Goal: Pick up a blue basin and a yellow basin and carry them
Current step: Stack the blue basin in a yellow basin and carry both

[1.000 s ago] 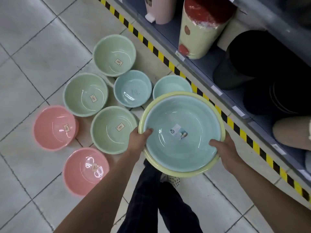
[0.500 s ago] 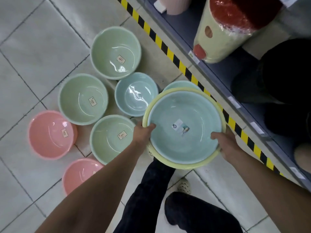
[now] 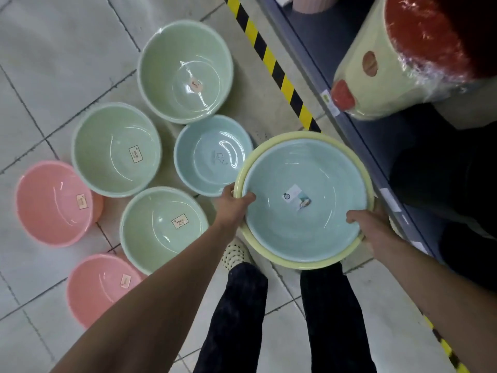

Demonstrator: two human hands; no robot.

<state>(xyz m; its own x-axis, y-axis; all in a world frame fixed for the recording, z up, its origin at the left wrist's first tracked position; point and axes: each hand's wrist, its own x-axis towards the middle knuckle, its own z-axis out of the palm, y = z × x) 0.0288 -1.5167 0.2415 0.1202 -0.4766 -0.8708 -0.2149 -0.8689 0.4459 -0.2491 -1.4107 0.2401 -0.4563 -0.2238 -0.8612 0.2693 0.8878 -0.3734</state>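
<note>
A blue basin (image 3: 301,232) with a small label in its bottom sits nested inside a yellow basin (image 3: 295,261), whose rim shows all around it. Both are held off the floor in front of me. My left hand (image 3: 232,205) grips the stacked rims on the left side, thumb inside the blue basin. On the right side my right hand (image 3: 372,230) grips the rims, fingers curled over the edge.
On the tiled floor to the left stand three green basins (image 3: 115,149), a smaller blue one (image 3: 212,154) and two pink ones (image 3: 53,203). A store shelf (image 3: 349,125) with a cream and red bin (image 3: 398,60) runs along the right, edged by yellow-black tape (image 3: 274,65). My legs (image 3: 236,313) are below.
The held basins stay in both hands. The view has shifted so the floor basins sit lower and further right; the second small blue basin behind the stack is now hidden. My feet have stepped.
</note>
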